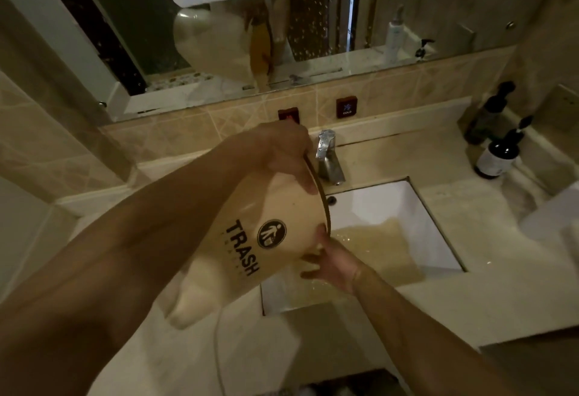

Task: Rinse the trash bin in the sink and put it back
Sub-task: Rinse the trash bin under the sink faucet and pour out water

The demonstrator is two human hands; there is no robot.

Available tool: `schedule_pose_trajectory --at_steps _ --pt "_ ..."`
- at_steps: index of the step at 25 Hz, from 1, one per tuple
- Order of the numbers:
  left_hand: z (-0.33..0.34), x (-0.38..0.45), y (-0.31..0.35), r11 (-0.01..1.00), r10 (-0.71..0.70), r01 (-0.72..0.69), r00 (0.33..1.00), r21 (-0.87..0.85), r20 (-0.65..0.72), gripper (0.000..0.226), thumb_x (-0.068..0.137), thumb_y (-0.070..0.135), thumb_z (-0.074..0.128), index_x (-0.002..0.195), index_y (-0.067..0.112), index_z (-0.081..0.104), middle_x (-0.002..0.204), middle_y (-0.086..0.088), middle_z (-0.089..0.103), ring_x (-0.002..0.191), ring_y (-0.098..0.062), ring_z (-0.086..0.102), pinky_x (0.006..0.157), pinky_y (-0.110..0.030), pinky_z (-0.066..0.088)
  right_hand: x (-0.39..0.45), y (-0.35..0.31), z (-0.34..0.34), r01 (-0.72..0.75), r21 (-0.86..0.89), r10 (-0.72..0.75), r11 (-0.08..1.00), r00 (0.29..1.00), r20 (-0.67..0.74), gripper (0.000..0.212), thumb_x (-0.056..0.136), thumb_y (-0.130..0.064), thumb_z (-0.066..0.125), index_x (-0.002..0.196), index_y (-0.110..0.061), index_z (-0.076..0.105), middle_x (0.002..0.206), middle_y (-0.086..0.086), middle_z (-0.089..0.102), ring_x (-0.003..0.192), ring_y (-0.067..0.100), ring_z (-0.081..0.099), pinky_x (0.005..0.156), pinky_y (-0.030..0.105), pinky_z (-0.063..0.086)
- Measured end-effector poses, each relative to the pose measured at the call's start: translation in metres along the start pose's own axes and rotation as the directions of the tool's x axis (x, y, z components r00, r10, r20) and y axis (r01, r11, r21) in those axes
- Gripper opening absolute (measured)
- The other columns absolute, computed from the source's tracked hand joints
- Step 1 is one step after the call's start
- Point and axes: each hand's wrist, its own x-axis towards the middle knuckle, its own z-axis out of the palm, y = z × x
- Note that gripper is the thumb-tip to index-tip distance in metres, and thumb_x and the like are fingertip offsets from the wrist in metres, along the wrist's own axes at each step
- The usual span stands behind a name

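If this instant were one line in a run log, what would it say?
step: rinsing | trash bin: tipped, mouth toward sink | left hand: grips upper rim | right hand: grips lower rim | sink: holds water | put back: not yet

Just one head cam here, wide-angle, looking forward and steeply down, close over the sink point(391, 207) and worktop point(470, 239), mirror point(219, 35) up top.
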Motion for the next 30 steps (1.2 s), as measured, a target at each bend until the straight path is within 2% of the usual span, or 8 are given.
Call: schedule_pose_trajectory --at_steps 4,7,11,15,19,21,28,30 --pt "0.006 0.017 -0.027 0.962 -0.119 0.074 0.98 -0.265 -0.159 0.048 0.055 0.067 0.081 0.068 0.024 0.062 0.075 0.003 0.063 0.077 -0.014 0.058 0.062 -0.029 0.042 0.009 -0.054 -0.017 0.077 -0.021 -0.08 0.997 0.983 -0.166 0.093 0.062 -0.067 0.078 0.136 -0.02 0.05 0.132 0.01 0.061 0.108 0.037 0.066 0.085 0.061 0.055" --pt "0.022 0.038 -0.03 0.873 -0.224 0.107 0.955 -0.477 -0.196 0.042 0.057 0.059 0.084 0.061 0.026 0.058 0.068 0.007 0.059 0.071 -0.011 0.055 0.057 -0.028 0.035 0.012 -0.086 -0.039 0.01 -0.141 -0.04 0.99 0.976 -0.214 0.091 0.062 -0.068 0.075 0.136 -0.02 0.052 0.129 0.011 0.062 0.102 0.039 0.068 0.079 0.056 0.059" --pt "0.036 0.065 -0.024 0.763 -0.324 0.145 0.929 -0.63 -0.18 0.042 0.058 0.057 0.085 0.067 0.022 0.062 0.073 0.005 0.063 0.074 -0.012 0.059 0.06 -0.026 0.039 0.018 -0.129 -0.074 -0.07 -0.311 -0.012 0.948 0.967 -0.254 0.095 0.059 -0.068 0.076 0.133 -0.014 0.053 0.126 0.014 0.062 0.097 0.037 0.069 0.072 0.048 0.062" --pt "0.047 0.083 -0.017 0.616 -0.45 0.214 0.885 -0.758 -0.115 0.045 0.061 0.057 0.084 0.069 0.019 0.061 0.071 0.003 0.063 0.068 -0.013 0.06 0.06 -0.025 0.042 0.03 -0.186 -0.1 -0.097 -0.523 -0.041 0.847 0.968 -0.246 0.086 0.048 -0.067 0.078 0.117 -0.017 0.064 0.11 0.009 0.07 0.093 0.032 0.07 0.075 0.048 0.061" --pt "0.08 0.091 -0.009 0.541 -0.504 0.213 0.857 -0.814 -0.11 0.042 0.07 0.058 0.078 0.07 0.02 0.06 0.069 0.006 0.063 0.066 -0.01 0.06 0.058 -0.022 0.041 0.043 -0.229 -0.112 -0.119 -0.705 -0.042 0.699 0.977 -0.208 0.053 0.064 -0.058 0.081 0.1 -0.022 0.066 0.097 0.004 0.071 0.085 0.026 0.069 0.08 0.05 0.06" --pt "0.102 0.094 -0.004 0.51 -0.512 0.225 0.855 -0.83 -0.083 0.043 0.073 0.06 0.074 0.075 0.018 0.063 0.071 0.005 0.064 0.069 -0.011 0.061 0.06 -0.022 0.042 0.051 -0.234 -0.119 -0.138 -0.753 -0.033 0.643 0.978 -0.208 0.048 0.066 -0.054 0.082 0.097 -0.022 0.066 0.093 0.001 0.069 0.082 0.022 0.066 0.08 0.05 0.06" --pt "0.146 0.104 -0.003 0.53 -0.448 0.216 0.892 -0.82 -0.055 0.044 0.079 0.057 0.07 0.089 0.015 0.064 0.09 -0.006 0.069 0.082 -0.02 0.066 0.073 -0.036 0.054 0.069 -0.215 -0.132 -0.198 -0.837 -0.006 0.51 0.972 -0.233 0.079 0.055 -0.063 0.085 0.12 -0.022 0.065 0.11 -0.001 0.069 0.1 0.021 0.064 0.074 0.045 0.062" --pt "0.147 0.101 -0.005 0.541 -0.413 0.176 0.908 -0.822 -0.078 0.027 0.082 0.051 0.071 0.086 0.025 0.063 0.087 0.002 0.067 0.08 -0.012 0.065 0.068 -0.027 0.053 0.067 -0.212 -0.129 -0.204 -0.847 0.001 0.49 0.972 -0.234 0.079 0.055 -0.063 0.084 0.122 -0.028 0.063 0.117 -0.004 0.067 0.106 0.022 0.061 0.078 0.045 0.06"
